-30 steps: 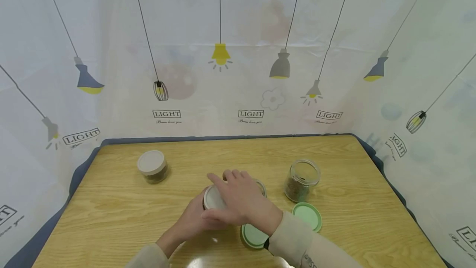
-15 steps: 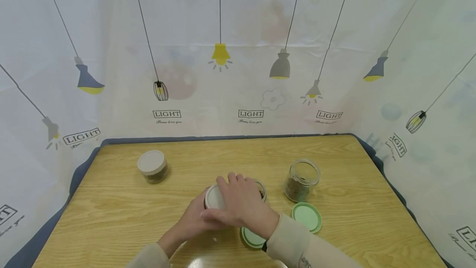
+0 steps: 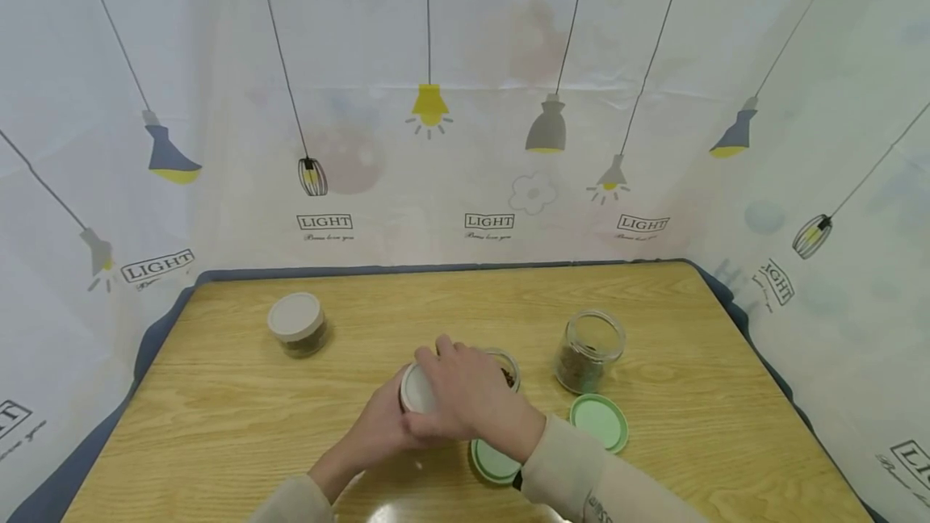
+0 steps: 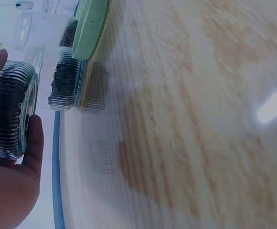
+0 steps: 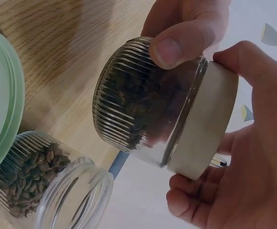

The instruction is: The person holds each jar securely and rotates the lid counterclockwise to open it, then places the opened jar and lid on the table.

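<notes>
In the head view my left hand [image 3: 379, 424] holds a ribbed glass jar, best seen in the right wrist view, where the jar [image 5: 133, 95] is dark with its contents. The left thumb lies along the glass. My right hand [image 3: 468, 392] grips the jar's off-white lid [image 5: 205, 119] with the thumb on one side and fingers on the other. The lid sits on the jar's mouth, and the jar is held above the table. Close by stands an open glass jar [image 5: 38, 176] of brown pieces like coffee beans, partly covered by the right hand in the head view.
Two green lids lie on the wooden table [image 3: 218, 426]: one lid [image 3: 497, 462] under the right forearm, another lid [image 3: 599, 424] farther right. Behind them is another open jar [image 3: 584, 361]. A jar with a whitish lid [image 3: 298, 325] stands at the back left.
My right hand's fingers have drawn in and shifted round the lid, and the hand has turned slightly. The left hand keeps its hold on the jar, almost unmoved.
</notes>
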### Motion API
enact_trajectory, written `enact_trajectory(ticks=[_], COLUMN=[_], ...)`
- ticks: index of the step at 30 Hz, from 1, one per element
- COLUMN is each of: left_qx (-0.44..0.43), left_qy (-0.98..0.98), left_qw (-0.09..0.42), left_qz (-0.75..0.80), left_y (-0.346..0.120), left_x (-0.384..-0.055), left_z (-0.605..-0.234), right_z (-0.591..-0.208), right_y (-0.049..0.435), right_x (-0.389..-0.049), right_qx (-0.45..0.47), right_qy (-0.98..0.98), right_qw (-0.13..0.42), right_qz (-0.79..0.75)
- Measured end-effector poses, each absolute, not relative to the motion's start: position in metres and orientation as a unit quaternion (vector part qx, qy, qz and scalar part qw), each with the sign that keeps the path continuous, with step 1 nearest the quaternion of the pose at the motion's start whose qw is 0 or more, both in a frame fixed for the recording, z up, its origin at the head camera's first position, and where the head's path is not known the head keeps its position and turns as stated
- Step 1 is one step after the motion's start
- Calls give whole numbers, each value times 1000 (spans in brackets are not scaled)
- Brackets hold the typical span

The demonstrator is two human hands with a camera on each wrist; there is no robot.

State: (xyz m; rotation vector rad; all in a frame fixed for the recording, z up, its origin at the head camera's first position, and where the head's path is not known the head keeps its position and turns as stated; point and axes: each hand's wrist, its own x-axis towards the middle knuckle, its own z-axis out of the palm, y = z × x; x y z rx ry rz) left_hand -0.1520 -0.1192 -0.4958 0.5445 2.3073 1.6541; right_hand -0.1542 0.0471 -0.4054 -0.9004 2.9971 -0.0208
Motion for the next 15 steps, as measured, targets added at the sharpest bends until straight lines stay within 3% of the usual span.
enact_trajectory(ticks=[6, 15], left_qx=[200, 204], left_qy=[783, 776], left_qw=[122, 135], left_qz=[576, 582], left_y=[-119, -119], left_x=[-153, -153], left_z=[-496, -500], right_z=[-406, -399], right_y=[49, 53], right_x=[-155, -153], right_qx=[-329, -322], right_qy=[944, 947], right_qw=[-25, 22], right_qz=[-1, 2])
